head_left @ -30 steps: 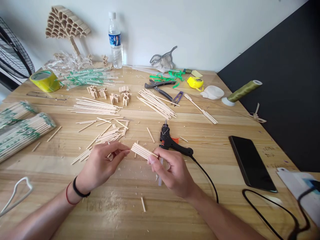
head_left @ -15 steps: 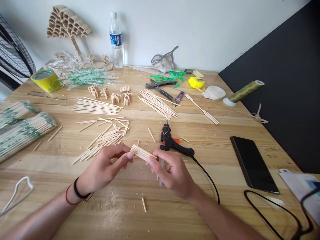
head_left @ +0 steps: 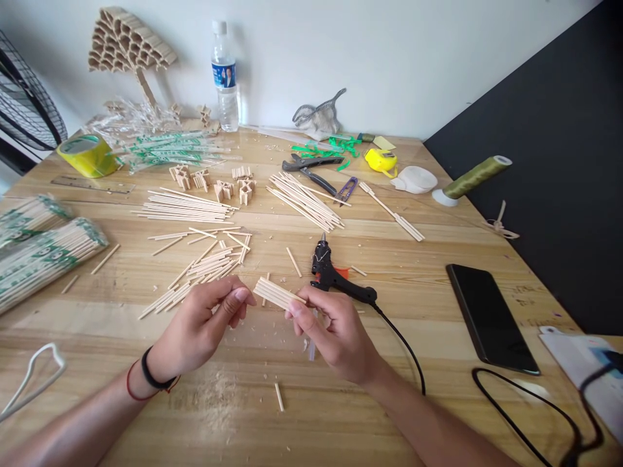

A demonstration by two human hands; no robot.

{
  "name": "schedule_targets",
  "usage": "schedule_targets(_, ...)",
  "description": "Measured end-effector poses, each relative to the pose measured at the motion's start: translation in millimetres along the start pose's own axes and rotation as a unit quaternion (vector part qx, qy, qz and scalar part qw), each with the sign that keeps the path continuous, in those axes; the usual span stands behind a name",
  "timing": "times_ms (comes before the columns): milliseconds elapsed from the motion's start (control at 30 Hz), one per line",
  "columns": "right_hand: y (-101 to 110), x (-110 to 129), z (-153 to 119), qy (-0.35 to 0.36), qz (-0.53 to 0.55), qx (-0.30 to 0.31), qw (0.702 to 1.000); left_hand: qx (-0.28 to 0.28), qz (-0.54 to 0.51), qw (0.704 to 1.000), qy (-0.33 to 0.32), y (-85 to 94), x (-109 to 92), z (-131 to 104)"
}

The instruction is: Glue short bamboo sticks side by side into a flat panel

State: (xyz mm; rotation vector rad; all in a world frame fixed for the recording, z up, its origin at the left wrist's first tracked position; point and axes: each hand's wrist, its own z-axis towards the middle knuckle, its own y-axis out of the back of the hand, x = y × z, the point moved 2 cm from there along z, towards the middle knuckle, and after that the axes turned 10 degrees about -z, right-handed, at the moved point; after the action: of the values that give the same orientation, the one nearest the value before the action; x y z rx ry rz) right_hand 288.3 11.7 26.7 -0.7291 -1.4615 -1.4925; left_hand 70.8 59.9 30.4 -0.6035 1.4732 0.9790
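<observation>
My right hand (head_left: 326, 327) pinches a flat row of several short wooden sticks (head_left: 275, 293) by its right end, thumb in front. The row tilts down to the right. Just off its left end, my left hand (head_left: 214, 318) has thumb and fingertips pressed together; anything between them is too small to make out. Behind my right hand a black hot glue gun (head_left: 335, 275) with an orange trigger lies on the table, nozzle pointing away. A heap of short cut sticks (head_left: 209, 269) lies beyond my left hand.
Longer sticks (head_left: 306, 202), pliers (head_left: 314, 172) and small stick assemblies (head_left: 224, 189) lie farther back. Wrapped stick bundles (head_left: 53, 259) are at the left, a phone (head_left: 491, 318) and the black cable (head_left: 402, 344) at the right. A water bottle (head_left: 225, 84) stands by the wall.
My left hand has let go of the left end of the stick row and drawn slightly left, its fingers closing together. My right hand keeps its hold.
</observation>
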Motion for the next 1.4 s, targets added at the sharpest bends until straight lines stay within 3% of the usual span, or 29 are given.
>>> schedule_targets(167,-1,0,-1,0.001,0.001,0.004,1.000,-0.071,-0.069,0.995,0.016,3.6,1,3)
schedule_targets(233,-1,0,-1,0.002,-0.002,0.009,1.000,-0.074,-0.120,0.990,0.027,3.7,2,4)
schedule_targets(467,-1,0,0,0.010,-0.018,0.027,0.999,0.065,-0.147,0.985,0.057,-3.8,-4,-1)
schedule_targets(633,0,0,0,0.033,-0.039,0.032,0.998,0.091,-0.147,0.981,0.086,-4.5,-6,1)
schedule_targets(833,-4,2,-1,0.095,-0.090,0.071,0.989,0.125,-0.066,0.987,0.071,-6.6,-10,4)
schedule_targets(1067,-9,2,-2,0.121,-0.084,0.053,0.988,0.170,-0.012,0.984,0.052,-9.8,-10,3)
schedule_targets(1400,-8,2,-1,0.134,-0.115,0.032,0.984,0.228,-0.061,0.966,0.102,-15.7,-9,0)
